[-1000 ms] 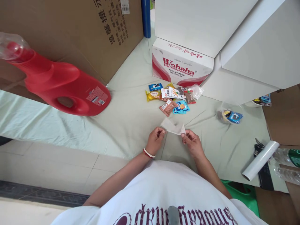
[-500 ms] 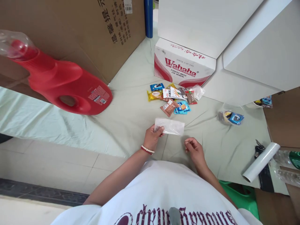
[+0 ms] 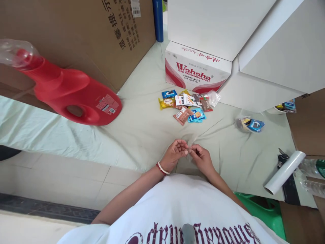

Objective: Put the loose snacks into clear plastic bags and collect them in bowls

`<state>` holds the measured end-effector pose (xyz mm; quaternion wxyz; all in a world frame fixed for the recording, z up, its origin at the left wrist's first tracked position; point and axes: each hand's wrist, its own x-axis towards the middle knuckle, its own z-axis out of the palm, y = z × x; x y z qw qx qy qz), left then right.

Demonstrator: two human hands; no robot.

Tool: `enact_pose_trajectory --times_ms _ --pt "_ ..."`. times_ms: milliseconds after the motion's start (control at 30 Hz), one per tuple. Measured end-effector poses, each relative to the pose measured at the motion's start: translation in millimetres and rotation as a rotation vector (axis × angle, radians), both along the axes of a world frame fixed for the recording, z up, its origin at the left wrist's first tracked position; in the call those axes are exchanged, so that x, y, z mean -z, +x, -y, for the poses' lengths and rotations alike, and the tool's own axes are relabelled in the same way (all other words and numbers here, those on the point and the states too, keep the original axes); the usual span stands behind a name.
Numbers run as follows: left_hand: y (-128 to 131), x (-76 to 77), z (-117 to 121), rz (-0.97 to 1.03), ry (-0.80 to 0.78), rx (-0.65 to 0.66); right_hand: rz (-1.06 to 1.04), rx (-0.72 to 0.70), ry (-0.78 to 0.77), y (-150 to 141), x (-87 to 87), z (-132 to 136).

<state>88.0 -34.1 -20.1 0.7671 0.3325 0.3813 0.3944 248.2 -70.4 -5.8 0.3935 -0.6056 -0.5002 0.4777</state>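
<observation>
Fingertips together, my left hand (image 3: 175, 154) and my right hand (image 3: 201, 157) pinch the edge of a thin clear plastic bag (image 3: 192, 139) between them. The bag is turned nearly edge-on, so only a faint strip shows above the fingers. Beyond my hands lies a pile of small snack packets: a brown packet (image 3: 182, 115), light-blue packets (image 3: 197, 115), a yellow packet (image 3: 167, 103), a dark-blue packet (image 3: 169, 94) and a white packet (image 3: 188, 100). At the pile's right side is crumpled clear plastic (image 3: 214, 98).
A Wahaba-style white and red carton (image 3: 198, 69) backs the pile. Left stands a red jug (image 3: 76, 91) before a big cardboard box (image 3: 83, 37). To the right are a clear bag of packets (image 3: 250, 124), a white roll (image 3: 284, 173) and plastic bottles (image 3: 311, 169).
My right hand has moved left to meet my left hand and now grips the bag too. The bag has turned from flat to nearly edge-on.
</observation>
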Motion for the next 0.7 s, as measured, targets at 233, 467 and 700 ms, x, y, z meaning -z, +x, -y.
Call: enact_pose_trajectory --times_ms 233,467,700 --pt "-1.6 4.0 -2.4 -0.299 0.102 0.027 -0.185 0.048 -0.138 3.4 -8.0 -0.7" --pt "2.9 -3.2 -2.2 -0.219 0.091 0.055 -0.219 0.036 -0.129 9.0 -5.6 2.7" --pt "6.1 4.6 1.0 -0.158 0.000 0.022 -0.205 -0.007 -0.142 7.1 -10.5 3.6"
